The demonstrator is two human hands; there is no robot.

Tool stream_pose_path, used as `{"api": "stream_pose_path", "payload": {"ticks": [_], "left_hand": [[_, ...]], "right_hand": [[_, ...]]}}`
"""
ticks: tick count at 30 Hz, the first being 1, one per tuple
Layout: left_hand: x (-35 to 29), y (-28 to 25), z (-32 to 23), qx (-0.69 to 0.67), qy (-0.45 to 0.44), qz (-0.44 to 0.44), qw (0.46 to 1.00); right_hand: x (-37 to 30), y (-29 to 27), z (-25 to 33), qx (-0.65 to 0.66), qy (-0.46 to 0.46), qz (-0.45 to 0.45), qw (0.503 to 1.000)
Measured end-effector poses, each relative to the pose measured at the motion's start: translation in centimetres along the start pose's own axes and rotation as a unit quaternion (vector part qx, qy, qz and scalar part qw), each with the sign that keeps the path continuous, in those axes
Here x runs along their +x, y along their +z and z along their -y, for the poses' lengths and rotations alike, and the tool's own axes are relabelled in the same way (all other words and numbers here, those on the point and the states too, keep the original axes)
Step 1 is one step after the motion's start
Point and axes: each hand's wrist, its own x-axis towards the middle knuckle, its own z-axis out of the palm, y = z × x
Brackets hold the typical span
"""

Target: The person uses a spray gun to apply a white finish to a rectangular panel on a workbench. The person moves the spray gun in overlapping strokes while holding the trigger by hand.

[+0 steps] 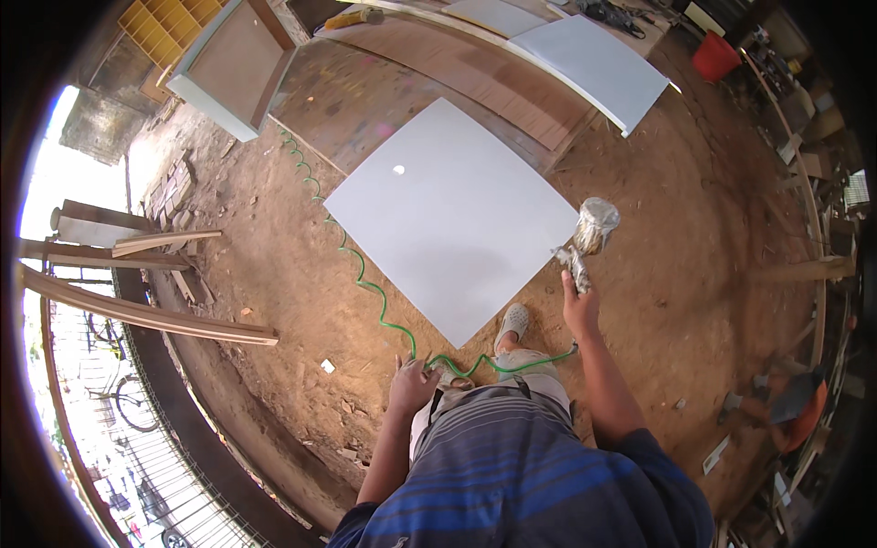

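Note:
My right hand (581, 309) is wrapped round the handle of a paint spray gun (596, 226), whose cup and body are coated in silvery, whitish paint. The gun is held up by the right corner of a broad white panel (448, 201). That panel lies flat in front of me, with a small bright spot near its upper left. My left hand (413, 385) grips a green coiled air hose (376, 290) low by my left thigh. From there the hose crosses my legs to the base of the gun, and its other stretch runs along the panel's left side.
A paint-stained worktable (343, 100) stands behind the panel. Other pale panels (598, 64) lie at its far right, and a framed piece (237, 68) stands far left. Wooden planks (155, 310) jut in from the left. A person (795, 402) crouches at right; a red bucket (715, 57) stands far right.

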Motion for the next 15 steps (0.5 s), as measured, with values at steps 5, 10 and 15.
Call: {"api": "stream_pose_path", "payload": {"ticks": [5,10,15], "left_hand": [[0.8,0.6,-2.1,-0.014,0.008,-0.036,0.999],[1.2,0.5,-1.9,-0.017,0.002,-0.037,0.999],[0.3,-0.2,0.0,-0.012,0.022,-0.033,0.999]], "right_hand": [[4.9,-1.0,0.1,-0.041,0.04,-0.041,0.998],[5.6,-0.7,0.3,-0.006,0.077,-0.075,0.994],[1.9,0.1,0.9,-0.034,0.071,-0.047,0.996]]}}
